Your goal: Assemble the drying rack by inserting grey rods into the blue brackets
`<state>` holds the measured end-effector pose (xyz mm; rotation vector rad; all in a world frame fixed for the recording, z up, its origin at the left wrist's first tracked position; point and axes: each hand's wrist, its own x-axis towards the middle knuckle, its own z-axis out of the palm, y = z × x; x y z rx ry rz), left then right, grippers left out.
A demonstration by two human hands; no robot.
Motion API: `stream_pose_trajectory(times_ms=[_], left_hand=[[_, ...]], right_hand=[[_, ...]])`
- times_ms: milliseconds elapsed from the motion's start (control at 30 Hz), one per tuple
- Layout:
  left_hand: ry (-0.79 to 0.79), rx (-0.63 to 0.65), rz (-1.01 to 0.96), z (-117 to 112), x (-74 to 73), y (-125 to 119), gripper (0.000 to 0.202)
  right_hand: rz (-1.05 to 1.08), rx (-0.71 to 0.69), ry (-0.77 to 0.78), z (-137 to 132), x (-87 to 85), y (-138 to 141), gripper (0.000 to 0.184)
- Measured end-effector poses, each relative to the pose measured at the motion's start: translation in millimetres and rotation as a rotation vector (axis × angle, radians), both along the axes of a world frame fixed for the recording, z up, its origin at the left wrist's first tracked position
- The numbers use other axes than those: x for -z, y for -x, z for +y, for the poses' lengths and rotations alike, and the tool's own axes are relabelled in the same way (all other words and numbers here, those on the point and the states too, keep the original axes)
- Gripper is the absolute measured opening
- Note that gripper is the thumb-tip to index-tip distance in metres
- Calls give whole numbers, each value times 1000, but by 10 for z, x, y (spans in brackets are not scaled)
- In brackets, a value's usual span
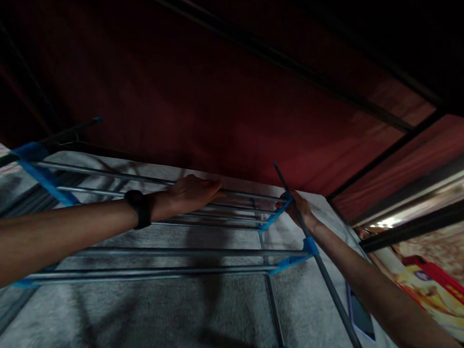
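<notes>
A metal rack of grey rods [163,254] with blue plastic joints [291,260] lies over a grey carpet. My left hand [193,191], with a black band on its wrist, rests flat with fingers stretched out on the far rods. My right hand [299,206] is closed around the rack's far right corner, where a dark upright pole [321,265] meets a blue connector [277,214].
A dark red fabric wall [206,92] with black poles rises just behind the rack. A phone [361,315] lies on the carpet under my right forearm. Colourful packaging [438,286] sits at the right edge. The carpet [191,309] shows below the near rods.
</notes>
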<state>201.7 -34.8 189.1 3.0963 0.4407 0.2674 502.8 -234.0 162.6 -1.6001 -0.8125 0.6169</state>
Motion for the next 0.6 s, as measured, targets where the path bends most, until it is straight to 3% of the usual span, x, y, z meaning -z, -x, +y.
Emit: stream_pose_trajectory(times_ms=[200,433,600], left_hand=[[-13,-22,39,5,-19,-24,36],[53,-62,104,-9,-96,-40,43],[81,-58,93,50,-53,-77,46]], right_hand=[[159,3,-33,17,-22,41,33],[165,15,-28,7,-31,46,35],[180,19,-35,14,-17,39,35]])
